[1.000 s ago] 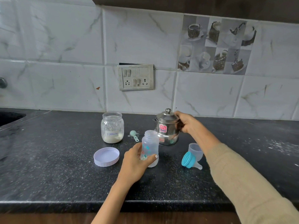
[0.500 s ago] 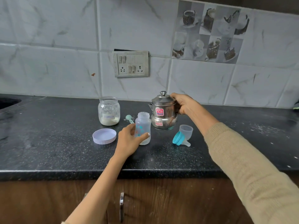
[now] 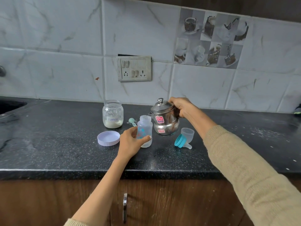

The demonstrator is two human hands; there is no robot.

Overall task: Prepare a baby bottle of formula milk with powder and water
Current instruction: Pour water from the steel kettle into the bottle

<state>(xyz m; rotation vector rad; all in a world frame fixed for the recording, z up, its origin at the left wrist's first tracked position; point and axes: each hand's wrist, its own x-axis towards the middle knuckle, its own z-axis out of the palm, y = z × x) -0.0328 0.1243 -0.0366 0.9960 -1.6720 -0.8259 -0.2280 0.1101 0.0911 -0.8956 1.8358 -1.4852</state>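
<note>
Left hand: we see the left hand (image 3: pixel 130 141) curled round the lower half of the baby bottle (image 3: pixel 144 130), thumb across the front and the other fingers behind it, holding it upright on the countertop (image 3: pixel 48 144).
Baby bottle: clear plastic with a teal print, open at the neck, standing near the middle of the counter; a thin pale layer shows at its bottom.
Right hand: the right hand (image 3: pixel 180 108) grips the handle side of the steel kettle (image 3: pixel 164 119), fingers wrapped tight; we cannot make out the handle itself behind them.
Steel kettle: lidded, with a knob on top and two red stickers on its belly; it leans toward the bottle, its small spout just beside the bottle's mouth. We cannot tell whether its base touches the counter, or whether water is running.
Formula jar: the glass jar (image 3: pixel 112 114), open and labelled by hand, stands behind and left of the bottle with white powder in its lower part.
Jar lid: the white lid (image 3: pixel 108 138) lies flat just left of the left hand.
Scoop: a small teal scoop (image 3: pixel 132 121) lies between jar and bottle.
Bottle top: the teal ring with its teat (image 3: pixel 181 141) lies on its side right of the kettle, touching the clear cap (image 3: pixel 187 132).
Background: marble-look tiles and a switchboard (image 3: pixel 134 68) on the wall.
</note>
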